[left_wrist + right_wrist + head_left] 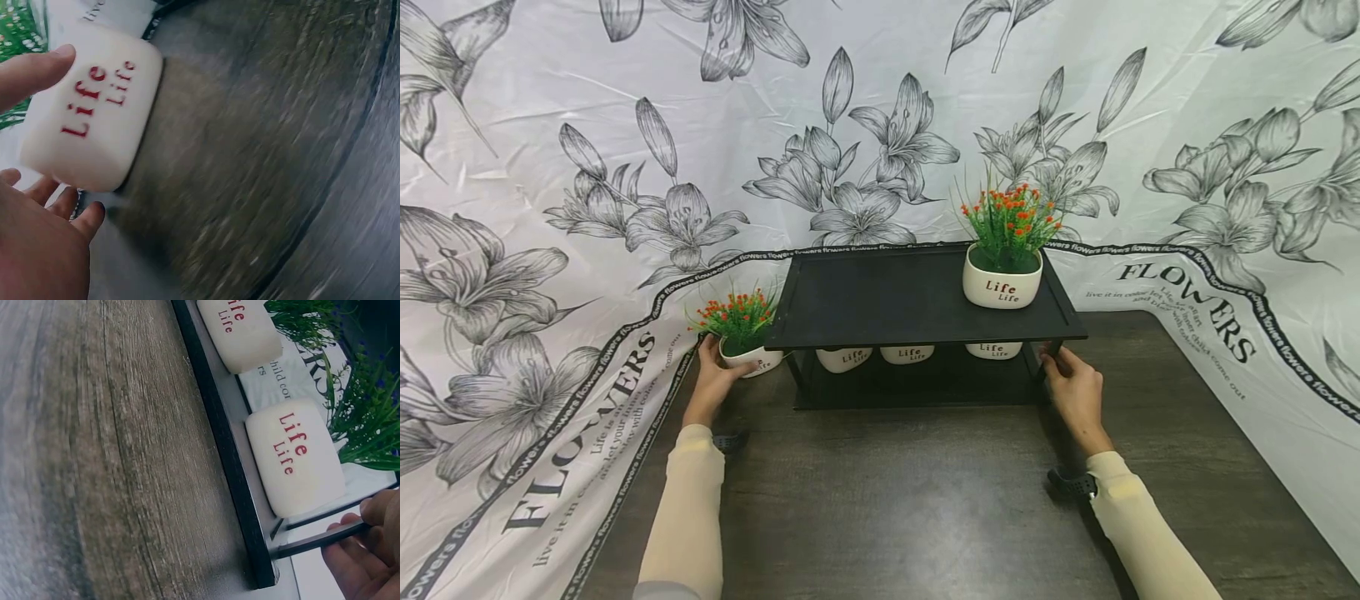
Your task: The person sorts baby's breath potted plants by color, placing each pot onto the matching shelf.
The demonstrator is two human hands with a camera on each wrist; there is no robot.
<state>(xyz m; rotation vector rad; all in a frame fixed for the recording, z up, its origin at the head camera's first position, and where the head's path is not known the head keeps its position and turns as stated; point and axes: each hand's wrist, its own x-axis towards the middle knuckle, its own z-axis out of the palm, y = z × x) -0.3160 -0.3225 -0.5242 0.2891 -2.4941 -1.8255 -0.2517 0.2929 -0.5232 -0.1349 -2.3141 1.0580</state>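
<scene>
My left hand [711, 379] holds a white flower pot [760, 363] with red-orange artificial flowers, left of a black two-tier shelf [872, 300]. In the left wrist view the thumb lies on the front of the pot [103, 147], marked "Life Life", with the other fingers along its side. My right hand [1077, 396] grips the right front post of the shelf; in the right wrist view thumb and fingers close round this thin black post [319, 540]. A similar pot [1002, 287] with red-orange flowers stands on the top tier, at the right.
Three white pots stand on the lower tier, among them a left one [844, 360] and a right one [994, 351]; the top tier hides their plants in the head view. Behind the dark wood table [880, 500] hangs a flower-printed cloth [880, 125].
</scene>
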